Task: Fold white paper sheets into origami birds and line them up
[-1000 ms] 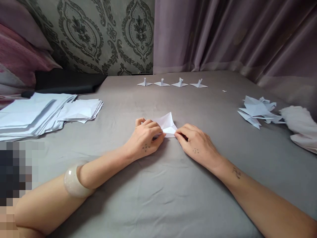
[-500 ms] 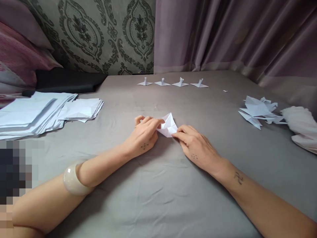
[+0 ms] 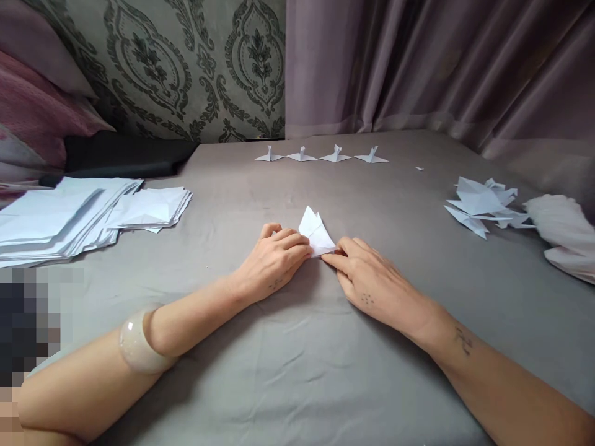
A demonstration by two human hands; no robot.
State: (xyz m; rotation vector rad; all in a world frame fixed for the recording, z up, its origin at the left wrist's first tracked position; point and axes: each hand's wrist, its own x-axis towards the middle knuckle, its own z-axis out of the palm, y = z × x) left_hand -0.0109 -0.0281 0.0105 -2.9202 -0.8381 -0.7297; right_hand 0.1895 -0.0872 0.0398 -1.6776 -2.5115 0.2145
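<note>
A partly folded sheet of white paper (image 3: 317, 234) stands between my hands on the grey cloth surface, its pointed flaps rising away from me. My left hand (image 3: 283, 255) grips its lower left side, fingers curled together over the edge. At the lower right corner, my right hand (image 3: 365, 269) pinches the paper between thumb and fingers. Part of the lower edge is hidden by my fingertips.
Several folded paper cranes (image 3: 302, 155) stand in a row at the back. A heap of white folded paper pieces (image 3: 486, 201) lies at right beside a pale cloth (image 3: 560, 229). Stacked paper sheets (image 3: 56, 217) and smaller squares (image 3: 149, 207) lie at left, near a black item (image 3: 125, 155).
The paper's spread-out, open flap has come up into a narrower, pointed shape. My left fingers have moved down from its upper left to its lower left edge; my right hand still pinches the corner.
</note>
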